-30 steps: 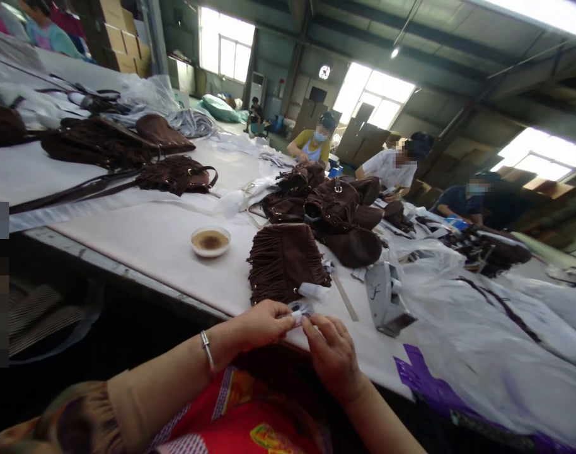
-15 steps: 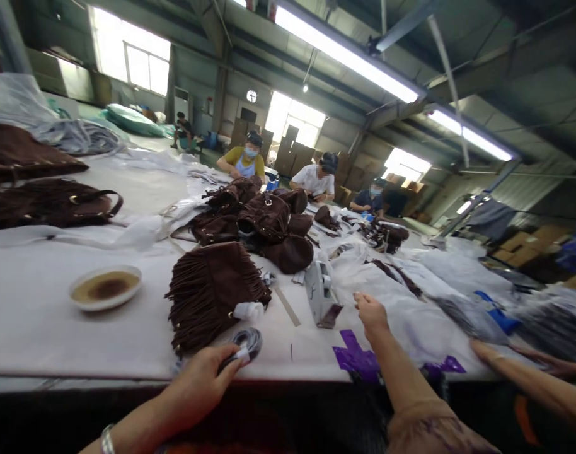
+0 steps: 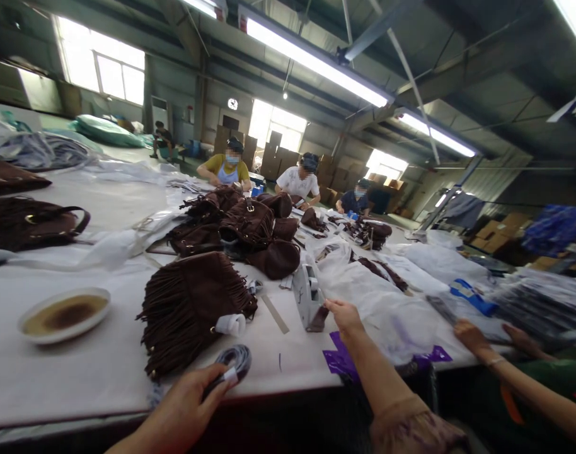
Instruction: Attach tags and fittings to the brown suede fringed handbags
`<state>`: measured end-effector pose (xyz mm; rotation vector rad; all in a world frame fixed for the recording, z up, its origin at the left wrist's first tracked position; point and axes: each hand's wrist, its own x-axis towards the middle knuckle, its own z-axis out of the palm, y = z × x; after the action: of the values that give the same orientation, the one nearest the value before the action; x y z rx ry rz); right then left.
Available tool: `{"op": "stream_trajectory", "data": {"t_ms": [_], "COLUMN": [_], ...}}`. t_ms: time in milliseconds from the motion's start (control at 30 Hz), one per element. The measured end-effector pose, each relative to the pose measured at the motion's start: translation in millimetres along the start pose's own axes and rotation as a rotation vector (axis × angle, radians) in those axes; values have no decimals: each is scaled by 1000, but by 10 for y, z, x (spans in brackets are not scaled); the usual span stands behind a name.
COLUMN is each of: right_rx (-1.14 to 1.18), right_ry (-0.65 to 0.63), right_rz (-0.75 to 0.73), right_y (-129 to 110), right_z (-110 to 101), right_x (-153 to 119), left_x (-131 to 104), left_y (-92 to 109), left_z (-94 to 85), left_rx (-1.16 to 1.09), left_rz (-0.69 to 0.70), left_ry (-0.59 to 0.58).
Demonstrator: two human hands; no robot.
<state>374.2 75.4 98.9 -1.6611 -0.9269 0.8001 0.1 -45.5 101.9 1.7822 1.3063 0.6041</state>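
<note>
Coiled cord clamped in left hand near worktop's front edge; right fingertips pinched together at tape dispenser.

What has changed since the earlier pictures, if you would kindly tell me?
The right hand has let go of the coil and moved rightward to the tape dispenser. The left hand still holds the coil. The fringed bag and dish stayed put.

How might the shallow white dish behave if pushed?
The dish would probably slide rather than tip, being wide and low. Its brownish contents look liquid, so a sharp push might slop them over the shallow rim.
</note>
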Motion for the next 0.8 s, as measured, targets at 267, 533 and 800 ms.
{"op": "stream_trajectory", "data": {"t_ms": [267, 533, 800], "right_rx": [2, -327, -294], "right_ry": [-26, -89, -516], "right_rz": [19, -164, -264], "right_y": [333, 122, -49], "right_z": [92, -85, 311], "right_x": [-371, -233, -1477], "left_x": [14, -19, -56], "left_y": [11, 38, 4], "left_z": [-14, -28, 18], "left_rx": [-9, 20, 64], "left_rz": [7, 27, 65], "left_ry": [-11, 16, 66]}}
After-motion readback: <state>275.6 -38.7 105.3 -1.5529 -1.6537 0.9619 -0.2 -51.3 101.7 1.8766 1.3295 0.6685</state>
